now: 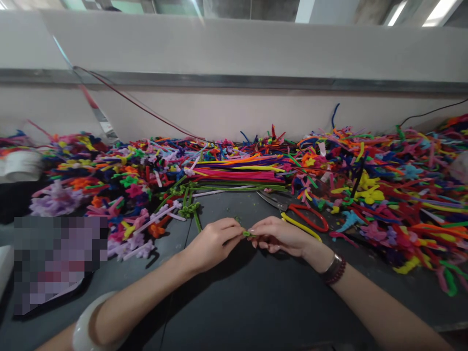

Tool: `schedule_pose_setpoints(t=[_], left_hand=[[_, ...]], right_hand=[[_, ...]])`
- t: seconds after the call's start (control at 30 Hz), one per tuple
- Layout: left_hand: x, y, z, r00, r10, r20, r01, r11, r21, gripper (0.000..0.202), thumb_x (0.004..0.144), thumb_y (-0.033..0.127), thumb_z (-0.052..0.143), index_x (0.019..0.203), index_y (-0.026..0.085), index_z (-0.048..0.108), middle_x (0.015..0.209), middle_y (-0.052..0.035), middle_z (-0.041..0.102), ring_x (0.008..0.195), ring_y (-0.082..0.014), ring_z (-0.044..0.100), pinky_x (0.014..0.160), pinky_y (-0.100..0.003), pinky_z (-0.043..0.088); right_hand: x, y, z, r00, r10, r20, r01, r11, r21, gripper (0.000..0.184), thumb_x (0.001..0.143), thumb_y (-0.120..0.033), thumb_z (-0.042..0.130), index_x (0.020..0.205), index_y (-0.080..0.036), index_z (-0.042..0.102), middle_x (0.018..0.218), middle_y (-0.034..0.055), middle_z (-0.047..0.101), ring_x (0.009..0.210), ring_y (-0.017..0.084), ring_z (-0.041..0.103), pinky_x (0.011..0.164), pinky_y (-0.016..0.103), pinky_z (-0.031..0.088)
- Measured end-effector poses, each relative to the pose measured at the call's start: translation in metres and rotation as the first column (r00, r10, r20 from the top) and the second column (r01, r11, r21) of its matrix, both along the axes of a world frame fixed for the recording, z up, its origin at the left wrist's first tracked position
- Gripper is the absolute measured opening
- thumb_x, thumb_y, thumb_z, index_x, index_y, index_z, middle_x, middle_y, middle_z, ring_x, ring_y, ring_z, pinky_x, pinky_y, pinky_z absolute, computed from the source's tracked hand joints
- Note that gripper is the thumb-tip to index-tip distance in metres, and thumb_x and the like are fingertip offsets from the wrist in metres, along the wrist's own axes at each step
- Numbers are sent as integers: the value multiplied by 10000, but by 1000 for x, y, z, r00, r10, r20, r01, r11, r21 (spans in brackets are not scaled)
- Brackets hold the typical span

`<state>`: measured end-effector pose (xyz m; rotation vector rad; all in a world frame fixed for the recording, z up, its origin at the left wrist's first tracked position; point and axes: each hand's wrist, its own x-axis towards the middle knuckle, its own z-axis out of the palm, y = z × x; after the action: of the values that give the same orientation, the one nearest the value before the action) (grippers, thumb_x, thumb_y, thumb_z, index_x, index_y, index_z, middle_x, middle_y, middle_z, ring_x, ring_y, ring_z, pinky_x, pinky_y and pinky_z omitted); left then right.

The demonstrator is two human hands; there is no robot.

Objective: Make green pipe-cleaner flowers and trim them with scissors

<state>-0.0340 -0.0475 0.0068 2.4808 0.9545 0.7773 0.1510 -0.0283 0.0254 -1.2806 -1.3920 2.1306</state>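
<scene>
We see the left hand (214, 243) and the right hand (281, 235) nearly meeting over the middle of the bench (256, 304). Both grips are narrow, with the fingertips of each hand pinching a short green pipe cleaner piece (248, 234), which sits in the small gap between the 2 hands. At 11 o'clock from the hands lies a green knotted bundle (189, 210), its stems trailing toward us. At 12 o'clock sits a stack of straight pipe cleaners (237, 170) in pink, orange and green, none of them shaped so far. To either side spreads a far bigger heap of twisted pipe cleaner shapes (369, 195), so a great many look finished, while the straight stack remains. Scissors (272, 200) with red handles lie at 1 o'clock, just beside a yellow pipe cleaner (302, 228).
</scene>
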Motion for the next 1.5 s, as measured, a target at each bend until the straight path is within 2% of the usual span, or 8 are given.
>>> schedule_pose_setpoints(t=[0.53, 0.63, 0.77, 0.83, 0.9, 0.97, 1.1, 1.5], left_hand=[[-2, -1, -2, 983, -55, -173, 60, 998, 22, 236, 850, 177, 342, 786, 149, 567, 761, -45, 577, 708, -126, 519, 654, -214, 393], [1, -1, 1, 996, 23, -89, -34, 992, -125, 220, 828, 186, 379, 716, 144, 563, 674, -22, 552, 622, -108, 498, 589, -199, 368], [1, 5, 0, 987, 135, 83, -77, 868, -491, 247, 803, 275, 419, 630, 133, 524, 558, 10, 502, 530, -93, 455, 508, -186, 347], [1, 8, -2, 972, 152, 177, -5, 770, -638, 269, 800, 307, 420, 615, 130, 499, 533, 22, 467, 519, -89, 445, 511, -186, 356], [1, 8, -3, 964, 163, 211, 13, 762, -647, 259, 797, 307, 430, 623, 129, 500, 545, 22, 471, 532, -90, 449, 522, -188, 360], [2, 7, -1, 970, 169, 176, -52, 847, -529, 241, 798, 294, 436, 642, 132, 521, 581, 9, 505, 564, -98, 466, 542, -195, 361], [1, 2, 1, 992, 78, 95, -61, 984, -166, 203, 823, 239, 412, 721, 145, 561, 698, -25, 561, 660, -112, 503, 627, -211, 382], [-1, 0, -3, 998, -47, -29, 47, 999, 13, 208, 837, 187, 370, 791, 150, 570, 760, -48, 579, 726, -126, 516, 679, -225, 397]], right_hand=[[-1, -1, -5, 979, 100, 178, -146, 953, 264, 116, 705, -213, 541, 710, -105, 584, 571, -7, 551, 439, 44, 452, 403, 148, 360], [-3, -7, -7, 944, 22, 330, -230, 760, 607, 115, 747, -217, 514, 720, -127, 580, 589, -1, 556, 498, 79, 482, 471, 190, 379], [-3, -12, -14, 896, -85, 436, -411, 219, 885, 159, 804, -147, 429, 794, -137, 588, 746, 66, 588, 712, 146, 515, 649, 265, 400], [-3, -12, -16, 892, -79, 446, -437, 105, 893, 191, 820, -140, 395, 822, -131, 586, 796, 91, 588, 788, 170, 506, 713, 302, 393], [-2, -9, -15, 918, -76, 390, -365, 223, 904, 172, 816, -174, 419, 819, -134, 586, 785, 79, 589, 756, 158, 510, 699, 293, 404], [-3, -6, -12, 952, -46, 304, -233, 535, 812, 152, 798, -234, 463, 802, -135, 579, 725, 48, 584, 627, 117, 508, 590, 246, 422], [-1, 2, -7, 994, 46, 98, -70, 962, 264, 193, 772, -285, 484, 728, -112, 558, 616, 6, 549, 440, 43, 447, 401, 155, 360], [1, 2, -9, 996, 81, 26, -83, 992, 95, 111, 683, -211, 577, 676, -100, 580, 572, -11, 548, 438, 28, 465, 447, 141, 382]])
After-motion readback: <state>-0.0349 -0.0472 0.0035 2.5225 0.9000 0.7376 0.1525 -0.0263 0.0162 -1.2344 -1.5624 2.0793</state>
